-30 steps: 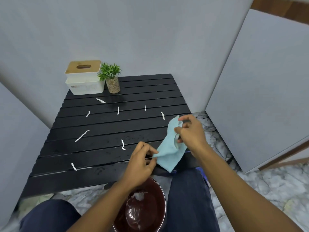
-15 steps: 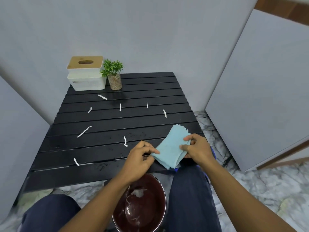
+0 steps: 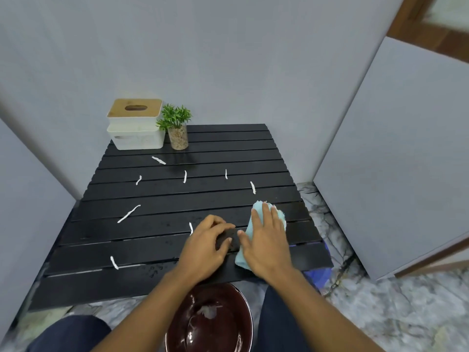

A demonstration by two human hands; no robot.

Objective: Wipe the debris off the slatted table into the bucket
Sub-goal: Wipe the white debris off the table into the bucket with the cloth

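The black slatted table point(image 3: 157, 240) carries several white debris strips, such as a long one point(image 3: 128, 213) at the left and one point(image 3: 252, 187) at the right. My right hand point(image 3: 266, 240) lies flat on a folded light-blue cloth point(image 3: 256, 212) at the table's front right, pressing it down. My left hand point(image 3: 206, 246) rests beside it with fingers curled on the slats, holding nothing; a strip point(image 3: 190, 228) lies just left of its fingers. The dark red bucket point(image 3: 228, 295) stands on the floor between my knees, below the table's front edge, with pale scraps inside.
A white tissue box with a wooden lid point(image 3: 135, 124) and a small potted plant point(image 3: 177, 128) stand at the table's back left corner. Grey walls close in behind and left, and a grey panel point(image 3: 396, 161) at the right. A blue object point(image 3: 318, 274) peeks from under the table's front right.
The cloth was held up and folded between both hands; now it lies on the table under my flat right hand. My left hand has let go and rests on the slats.
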